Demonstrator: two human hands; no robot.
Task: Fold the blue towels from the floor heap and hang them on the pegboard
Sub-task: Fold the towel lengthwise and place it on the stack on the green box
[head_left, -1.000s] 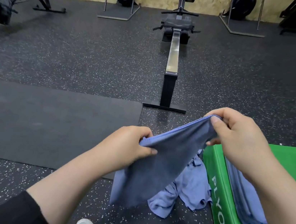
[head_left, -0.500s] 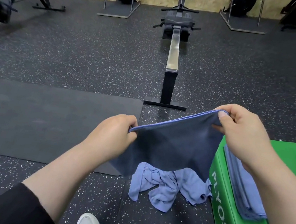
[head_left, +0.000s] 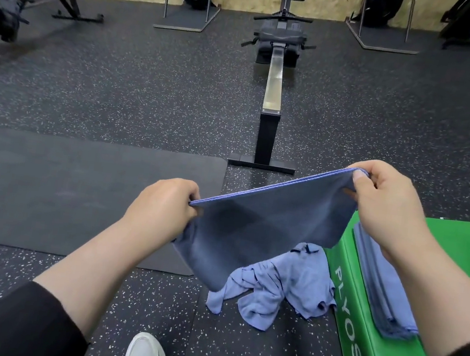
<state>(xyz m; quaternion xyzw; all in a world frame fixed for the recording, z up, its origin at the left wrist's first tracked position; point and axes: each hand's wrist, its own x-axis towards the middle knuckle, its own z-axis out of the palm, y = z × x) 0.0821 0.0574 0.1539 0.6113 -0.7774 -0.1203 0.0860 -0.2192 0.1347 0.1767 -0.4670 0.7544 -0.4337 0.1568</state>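
A blue towel (head_left: 263, 229), doubled over, hangs stretched in the air between my hands. My left hand (head_left: 160, 210) pinches its lower left corner and my right hand (head_left: 388, 204) pinches its higher right corner. Below it a crumpled heap of blue towels (head_left: 276, 287) lies on the speckled floor. Folded blue towels (head_left: 378, 286) lie stacked on the green plyo box (head_left: 401, 355) under my right forearm. No pegboard is in view.
A black mat (head_left: 61, 194) covers the floor at left. A rowing machine (head_left: 271, 99) runs straight ahead, its foot just beyond the towel. More gym machines stand along the far wall. My white shoes (head_left: 146, 354) show at the bottom edge.
My hands have moved apart and pulled the towel taut and wide; it hung narrow and slack before. The floor heap is more exposed under the raised towel.
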